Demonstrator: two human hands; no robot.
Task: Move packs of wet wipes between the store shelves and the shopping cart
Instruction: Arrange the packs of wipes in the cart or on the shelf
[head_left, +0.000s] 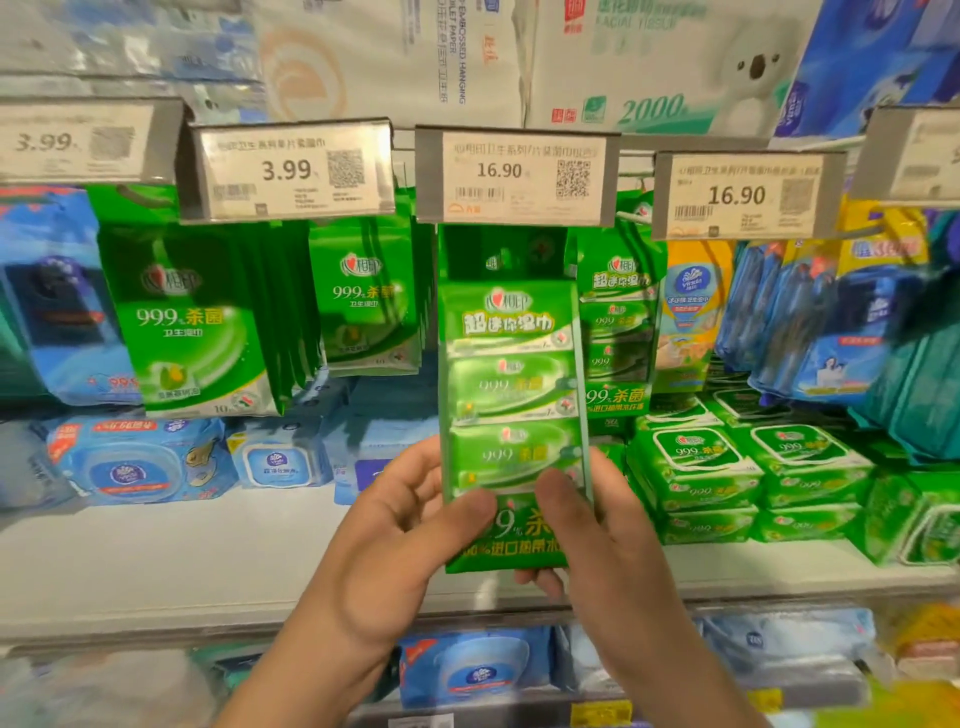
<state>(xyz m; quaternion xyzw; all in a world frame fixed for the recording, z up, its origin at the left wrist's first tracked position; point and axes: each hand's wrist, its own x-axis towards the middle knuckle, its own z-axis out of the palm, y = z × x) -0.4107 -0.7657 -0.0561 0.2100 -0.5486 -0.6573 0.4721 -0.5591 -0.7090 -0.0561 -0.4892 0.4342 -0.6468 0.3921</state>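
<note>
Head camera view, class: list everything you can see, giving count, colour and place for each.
tall wipes pack: one, green, centre, held upright below a 16.90 tag
hanging packs: several, green, left of it
price tags: five, white, along the rail
stacked packs: several, green, right on the shelf
tub packs: several, blue, left on the shelf
shelf: one, white, across the middle
hands: left hand and right hand, both gripping the tall pack's lower end

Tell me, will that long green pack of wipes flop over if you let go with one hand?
Probably a bit. The long green pack looks like soft plastic wrap around several small packets, so it may bend between them. The left hand and right hand both grip only its bottom end, yet it stands upright, so it seems fairly light.
</note>
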